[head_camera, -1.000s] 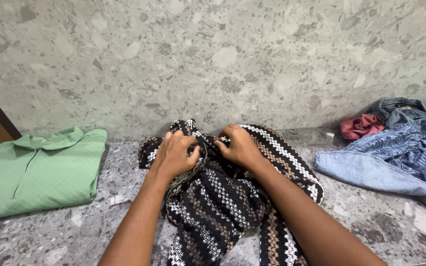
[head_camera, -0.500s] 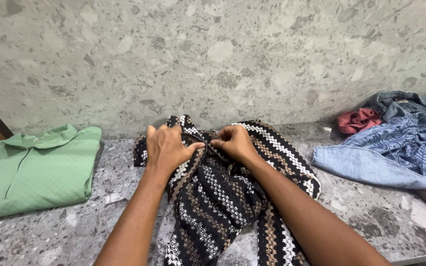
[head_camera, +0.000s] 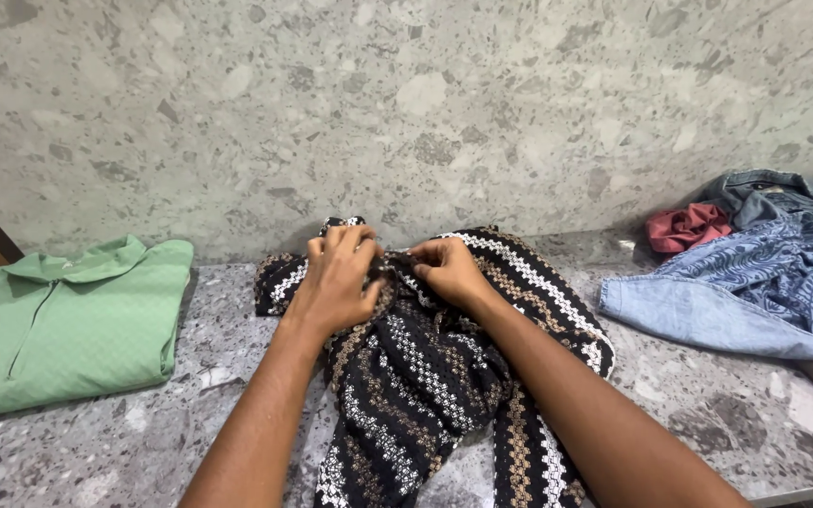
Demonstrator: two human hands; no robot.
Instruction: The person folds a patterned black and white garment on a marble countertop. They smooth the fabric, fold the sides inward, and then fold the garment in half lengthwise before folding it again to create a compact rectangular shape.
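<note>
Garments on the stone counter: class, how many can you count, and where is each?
5: green shirt left; patterned knit centre under both hands; red cloth, denim piece and blue print garment piled right. More may be hidden.

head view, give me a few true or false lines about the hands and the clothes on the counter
1. Both hands, the left hand and the right hand, rest on the black patterned garment. True.
2. The green shirt lies to the right of the hands. False: it lies to their left, folded.
3. A red cloth sits near the wall beside the blue clothes. True.
4. The left hand touches the green shirt. False: bare stone counter separates them.
5. The patterned garment is neatly folded. False: it lies crumpled and partly spread.
</note>
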